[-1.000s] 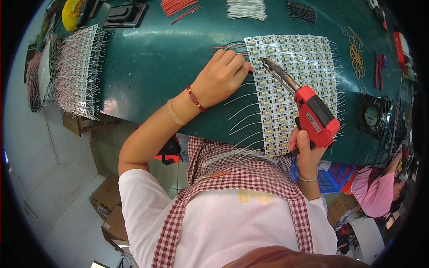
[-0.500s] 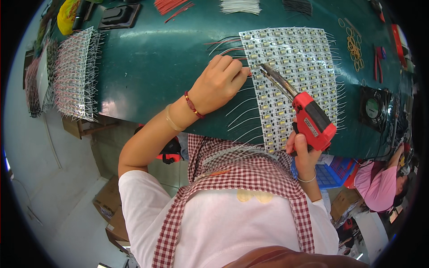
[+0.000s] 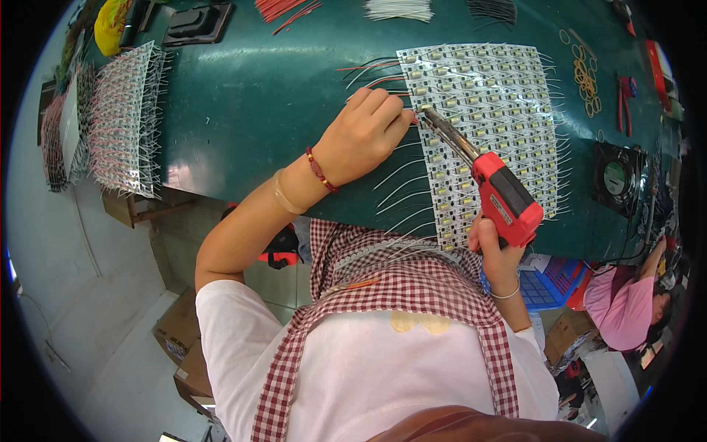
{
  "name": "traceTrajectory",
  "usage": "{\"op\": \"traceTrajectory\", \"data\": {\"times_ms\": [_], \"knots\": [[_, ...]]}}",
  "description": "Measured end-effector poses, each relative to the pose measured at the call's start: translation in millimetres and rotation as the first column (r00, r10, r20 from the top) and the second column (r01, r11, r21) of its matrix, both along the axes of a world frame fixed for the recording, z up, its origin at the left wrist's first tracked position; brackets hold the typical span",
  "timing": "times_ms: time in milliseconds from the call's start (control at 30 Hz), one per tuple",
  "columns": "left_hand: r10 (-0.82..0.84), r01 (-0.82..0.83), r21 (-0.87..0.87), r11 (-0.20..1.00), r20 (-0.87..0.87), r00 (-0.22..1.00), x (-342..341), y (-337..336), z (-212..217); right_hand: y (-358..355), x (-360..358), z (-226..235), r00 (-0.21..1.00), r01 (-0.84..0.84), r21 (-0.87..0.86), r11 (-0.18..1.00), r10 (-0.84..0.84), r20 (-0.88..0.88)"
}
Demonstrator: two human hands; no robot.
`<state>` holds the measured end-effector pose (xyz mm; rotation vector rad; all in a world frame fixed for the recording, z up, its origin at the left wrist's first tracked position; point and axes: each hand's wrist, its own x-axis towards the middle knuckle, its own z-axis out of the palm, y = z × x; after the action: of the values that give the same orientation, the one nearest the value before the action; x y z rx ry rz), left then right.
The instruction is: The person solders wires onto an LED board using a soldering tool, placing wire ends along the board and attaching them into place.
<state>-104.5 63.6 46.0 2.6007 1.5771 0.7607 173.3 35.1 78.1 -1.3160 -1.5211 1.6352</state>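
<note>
A white circuit board panel (image 3: 508,96) with rows of small components lies on the green table, with thin wires sticking out along both sides. My right hand (image 3: 495,247) is wrapped round the grip of a red and black soldering gun (image 3: 508,195). Its tip touches or hovers just over the panel's left edge; I cannot tell which. Close to that tip, my left hand (image 3: 368,132) is closed in a pinch on a red wire (image 3: 414,119), of which only a short bit shows. White wires (image 3: 398,180) fan out below this hand.
Bundles of red wires (image 3: 278,9), white wires (image 3: 398,9) and black wires (image 3: 492,9) lie along the far side. Finished-looking wired panels (image 3: 125,118) stand at left. Rubber bands (image 3: 585,85), pliers (image 3: 625,103) and a fan (image 3: 615,177) are at right, where another person in pink (image 3: 626,306) sits.
The soldering gun has shifted left and slightly up, bringing its tip nearer my left fingertips. My left hand has barely moved.
</note>
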Motion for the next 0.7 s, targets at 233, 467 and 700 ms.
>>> {"op": "traceTrajectory", "data": {"times_ms": [233,467,700], "knots": [[0.001,-0.001,0.009,1.000,0.004,1.000,-1,1,-2,3,-2,14,0.993,0.033,-0.069,0.997,-0.040,-0.111],[0.015,-0.015,-0.006,1.000,0.014,1.000,-1,1,-2,4,3,5,0.995,-0.043,-0.013,0.999,0.042,-0.086],[0.025,-0.025,-0.001,1.000,0.029,0.999,0,2,-2,-1,6,-7,0.998,-0.056,0.023,0.998,0.056,0.002]]}}
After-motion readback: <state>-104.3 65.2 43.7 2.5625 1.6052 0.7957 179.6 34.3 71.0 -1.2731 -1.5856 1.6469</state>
